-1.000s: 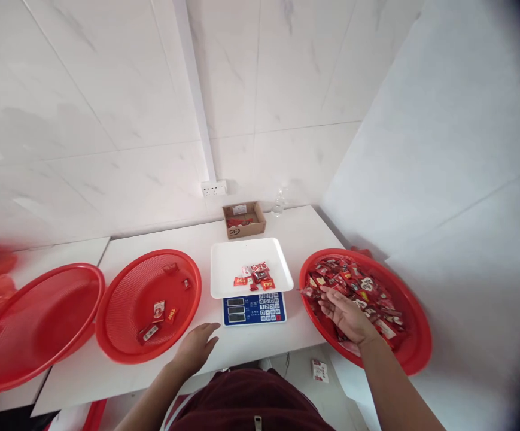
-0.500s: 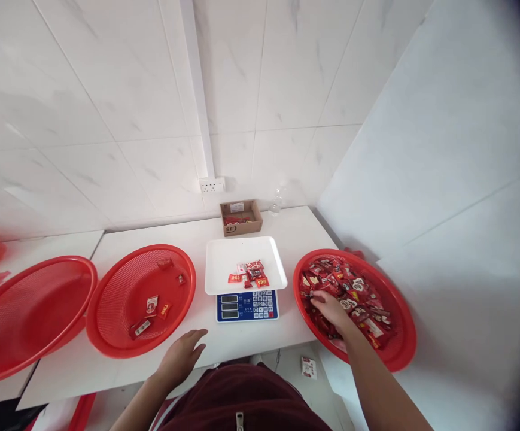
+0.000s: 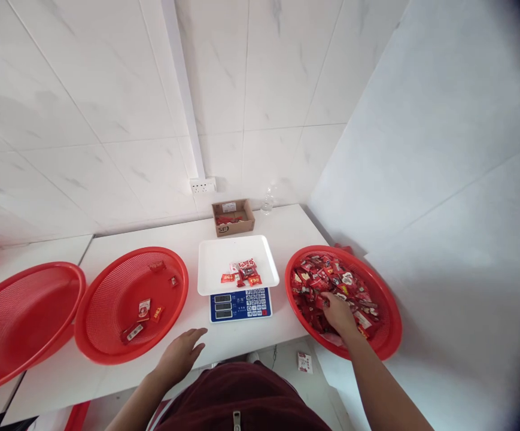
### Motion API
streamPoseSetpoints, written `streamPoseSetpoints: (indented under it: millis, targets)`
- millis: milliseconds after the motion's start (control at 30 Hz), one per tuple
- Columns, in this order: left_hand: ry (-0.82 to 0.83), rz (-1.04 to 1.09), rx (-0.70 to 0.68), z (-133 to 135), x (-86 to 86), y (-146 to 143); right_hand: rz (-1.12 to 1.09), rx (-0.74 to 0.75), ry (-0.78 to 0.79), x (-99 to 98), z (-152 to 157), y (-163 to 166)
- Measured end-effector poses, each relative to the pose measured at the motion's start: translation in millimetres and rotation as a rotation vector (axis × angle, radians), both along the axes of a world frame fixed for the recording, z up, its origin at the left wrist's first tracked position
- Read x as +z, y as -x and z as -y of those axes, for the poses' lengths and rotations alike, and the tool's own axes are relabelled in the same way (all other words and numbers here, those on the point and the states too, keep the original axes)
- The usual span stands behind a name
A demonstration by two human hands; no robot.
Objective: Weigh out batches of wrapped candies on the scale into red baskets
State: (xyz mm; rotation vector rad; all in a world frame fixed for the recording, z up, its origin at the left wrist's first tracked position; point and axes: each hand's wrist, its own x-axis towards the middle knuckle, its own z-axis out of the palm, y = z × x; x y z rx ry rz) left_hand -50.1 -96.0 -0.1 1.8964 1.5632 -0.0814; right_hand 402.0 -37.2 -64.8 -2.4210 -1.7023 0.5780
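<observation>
My right hand (image 3: 339,312) reaches into a red plastic basket (image 3: 393,341) heaped with small packets, mostly in red wrappers. Its fingers are pinched around a red wrapped candy (image 3: 319,301) at the fingertips. Over the front edge of the table, my left hand (image 3: 179,354) is held with fingers stretched out and nothing in it. Between the hands stands a blue digital scale (image 3: 240,306) topped by a white tray (image 3: 212,254). A small cluster of wrapped candies (image 3: 244,272) lies on the tray.
A second red basket (image 3: 131,254) left of the scale holds several packets; a third red basket (image 3: 21,275) stands farther left. Behind the scale are an open cardboard box (image 3: 235,227) and a clear plastic object (image 3: 267,203) by the wall. A wall panel closes off the right side.
My right hand has shifted slightly within the basket, and its fingers have come together on a candy. My left hand stays about where it was. The view has turned slightly to the right.
</observation>
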Motion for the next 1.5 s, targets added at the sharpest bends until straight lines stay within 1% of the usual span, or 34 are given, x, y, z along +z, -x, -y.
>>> streamPoseSetpoints:
  millis: [67,167,233,333,400,533,600,667,733,800,867,933,1000,1100,1200,1300,1400,1500]
  targets:
    - [0.009,-0.005,-0.011,0,1.7,-2,0.068,0.025,0.066,-0.5,5,-4]
    - [0.01,-0.005,-0.011,0,4.0,-4,0.039,-0.013,0.178,-7.3,13,-7]
    - [0.011,-0.001,-0.006,0,5.6,-5,-0.043,-0.024,0.185,-13.5,16,-7]
    - [0.018,-0.007,-0.011,1,8.6,-7,-0.17,-0.005,0.144,-20.8,14,-5]
    - [0.027,-0.015,-0.015,1,10.8,-9,-0.181,0.004,0.142,-23.2,12,2]
    - [0.031,-0.008,-0.011,4,14.5,-11,-0.141,0.046,0.211,-22.3,11,14]
    - [0.028,-0.006,-0.006,5,15.5,-9,-0.158,0.064,0.233,-16.8,12,13]
    - [0.03,-0.011,0.004,7,15.7,-7,-0.116,0.039,0.244,-5.0,10,7]
    - [0.035,-0.017,0.017,9,15.0,-4,-0.015,-0.018,0.227,13.1,3,1]
    - [0.04,-0.022,0.027,11,13.8,-2,0.018,-0.034,0.154,34.0,-9,5]
    - [0.044,-0.022,0.027,13,12.7,-2,-0.086,0.022,0.031,52.3,-24,22]
    - [0.043,-0.014,0.018,13,12.8,-4,-0.277,0.107,-0.063,63.6,-40,51]
    - [0.041,-0.005,0.008,13,14.3,-6,-0.44,0.188,-0.075,66.9,-56,88]
    - [0.035,-0.013,0.011,12,17.8,-8,-0.515,0.267,-0.056,61.9,-81,138]
    - [0.025,-0.031,0.041,16,18.7,-6,-0.49,0.327,-0.026,55.0,-106,171]
    - [0.015,-0.03,0.079,23,15.4,-1,-0.371,0.356,-0.036,49.7,-124,186]
    - [0.015,-0.032,0.117,32,10.7,4,-0.218,0.378,-0.095,42.5,-130,196]
    - [0.03,-0.037,0.15,38,8.1,7,-0.12,0.465,-0.042,33.3,-125,207]
